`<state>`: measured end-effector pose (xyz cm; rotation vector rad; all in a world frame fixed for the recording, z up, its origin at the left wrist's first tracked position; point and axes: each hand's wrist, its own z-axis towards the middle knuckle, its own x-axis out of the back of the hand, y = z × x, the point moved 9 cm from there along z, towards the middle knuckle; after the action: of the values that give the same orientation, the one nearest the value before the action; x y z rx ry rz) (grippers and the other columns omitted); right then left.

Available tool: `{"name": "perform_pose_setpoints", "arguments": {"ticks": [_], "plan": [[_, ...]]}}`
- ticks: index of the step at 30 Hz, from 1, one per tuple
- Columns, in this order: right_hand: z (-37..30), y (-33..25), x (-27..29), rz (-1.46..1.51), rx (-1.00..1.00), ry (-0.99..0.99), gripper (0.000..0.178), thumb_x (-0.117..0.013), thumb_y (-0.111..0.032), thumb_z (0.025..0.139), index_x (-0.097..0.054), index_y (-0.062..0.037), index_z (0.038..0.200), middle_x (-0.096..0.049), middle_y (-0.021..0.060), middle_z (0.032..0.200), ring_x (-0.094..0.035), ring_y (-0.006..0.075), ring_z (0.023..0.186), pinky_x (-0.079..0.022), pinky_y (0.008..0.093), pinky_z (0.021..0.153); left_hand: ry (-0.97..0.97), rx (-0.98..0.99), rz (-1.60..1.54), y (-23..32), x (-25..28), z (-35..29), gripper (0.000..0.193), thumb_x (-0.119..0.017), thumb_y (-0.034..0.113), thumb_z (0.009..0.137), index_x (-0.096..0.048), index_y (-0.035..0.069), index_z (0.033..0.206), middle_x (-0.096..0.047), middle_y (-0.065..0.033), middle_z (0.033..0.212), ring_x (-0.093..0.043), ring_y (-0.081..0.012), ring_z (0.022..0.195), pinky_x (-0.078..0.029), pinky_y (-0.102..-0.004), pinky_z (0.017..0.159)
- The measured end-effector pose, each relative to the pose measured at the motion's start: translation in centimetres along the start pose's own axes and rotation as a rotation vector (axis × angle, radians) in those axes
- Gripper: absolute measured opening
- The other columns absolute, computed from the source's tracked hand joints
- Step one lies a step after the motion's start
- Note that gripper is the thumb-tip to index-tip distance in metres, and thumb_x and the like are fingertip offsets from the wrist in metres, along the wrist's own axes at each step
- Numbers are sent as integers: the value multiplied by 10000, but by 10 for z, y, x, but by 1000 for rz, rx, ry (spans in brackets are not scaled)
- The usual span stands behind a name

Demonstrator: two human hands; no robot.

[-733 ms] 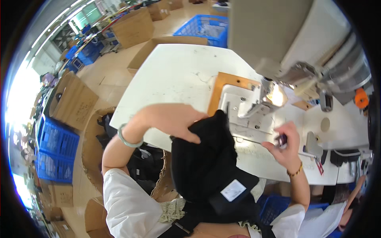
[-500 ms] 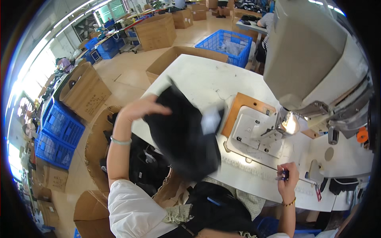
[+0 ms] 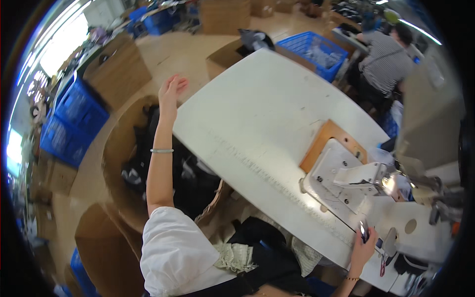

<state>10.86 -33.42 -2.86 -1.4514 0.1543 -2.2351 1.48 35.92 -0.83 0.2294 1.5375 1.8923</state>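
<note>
Head view: we see both arms spread, with the white table (image 3: 247, 109) between the hands.
Left hand: open and empty, fingers (image 3: 181, 82) loosely spread; the palm (image 3: 170, 94) is just beside the table's left corner, touching nothing that we can see.
Right hand (image 3: 363, 243): closed around a small metal tool (image 3: 364, 230), probably thread snips; low over the table, near the white machine plate (image 3: 326, 180).
Black piece (image 3: 255, 41): past the table's far corner, at the mouth of a carton (image 3: 225, 58); we cannot tell whether it rests there or is above it.
Large carton (image 3: 115, 171): beside the left forearm, with black pieces (image 3: 185, 180) inside.
Reach: in our judgement, a relaxed wrist and a full arm extension clear the table corner best.
Tool care: we judge it best to hold the tips away from the left arm, grip snug, blades idle.
Machine side: we would leave room between knuckles and plate.
</note>
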Motion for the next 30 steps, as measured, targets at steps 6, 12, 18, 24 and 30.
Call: {"name": "perform_pose_setpoints", "arguments": {"ticks": [6, 12, 18, 24, 30], "plan": [[4, 7, -1, -269, 47, -62, 376, -570, -200, 797, -462, 2, 1095, -481, 146, 1049, -469, 287, 961, -367, 346, 825, 64, 396, 1427, -124, 310, -103, 135, -516, 125, 744, -601, 91, 843, -600, -48, 735, -584, -179, 628, -474, -293, 549], [43, -56, -63, 580, 18, -122, 535, -575, -156, 794, -331, 10, 1240, -414, 158, 1195, -410, 235, 1083, -307, 325, 919, 602, 1087, 838, -232, 442, -290, 180, -626, 179, 640, -615, 26, 732, -595, -199, 719, -603, -288, 744, -469, -349, 660], [66, -41, -83, 656, -420, -138, 417, -548, -227, 825, -401, 58, 1092, -466, 130, 1109, -418, 176, 1027, -313, 301, 897, 575, 540, 1267, -206, 360, -171, 442, -651, 233, 692, -496, -26, 1015, -511, -211, 1042, -488, -337, 993, -403, -382, 836], [63, -31, -82, 607, -391, -118, 341, -556, -259, 820, -467, 32, 974, -500, 84, 1008, -439, 151, 947, -325, 282, 859, 309, 42, 1453, -165, 294, 13, 699, -701, 249, 646, -343, 68, 1218, -444, -134, 1181, -432, -290, 1083, -373, -354, 893], [71, -49, -88, 823, -311, -180, 358, -591, -99, 780, -430, 17, 1078, -509, 61, 1044, -463, 122, 962, -350, 255, 853, 51, 226, 1457, -192, 282, 92, 886, -724, 92, 548, -244, 153, 1289, -266, -120, 1327, -333, -305, 1176, -310, -365, 969]]}}
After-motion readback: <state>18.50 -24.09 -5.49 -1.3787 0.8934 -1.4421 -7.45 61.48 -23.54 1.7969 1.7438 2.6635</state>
